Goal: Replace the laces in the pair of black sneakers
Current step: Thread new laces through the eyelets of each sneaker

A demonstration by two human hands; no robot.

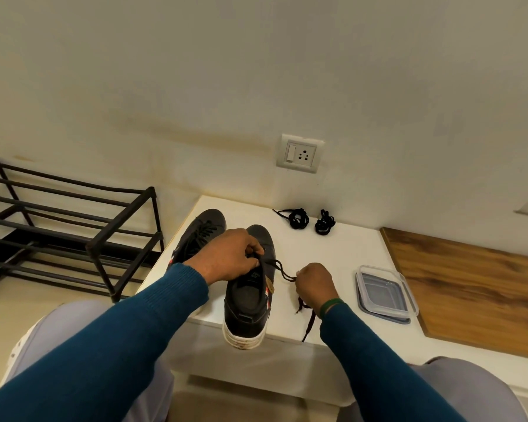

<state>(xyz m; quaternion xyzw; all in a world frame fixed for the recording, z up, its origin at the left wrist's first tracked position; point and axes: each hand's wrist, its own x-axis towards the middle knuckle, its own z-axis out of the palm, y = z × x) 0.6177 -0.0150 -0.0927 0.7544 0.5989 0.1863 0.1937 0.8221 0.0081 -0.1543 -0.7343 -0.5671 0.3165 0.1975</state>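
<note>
The right hand [316, 284] pinches a lace [282, 271] in curled fingers [301, 277]. The lace runs left to the near sneaker [247, 300], whose tongue the left hand [229, 257] grips. The sneaker's long axis points away, heel over the table [333, 254] edge. 2 spare laces [299, 218] lie beyond. The tongue print is unreadable.

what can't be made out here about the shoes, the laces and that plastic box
Head view only:
- near sneaker: eyelets hidden under the left hand, so how much lace is threaded is unknown.
- lace: one stretch disappears inside the right hand.
- far sneaker: heel end hidden behind the left hand and sleeve.
- lace bundles: too small to tell new from old.
- container: contents unclear through its lid.
</note>
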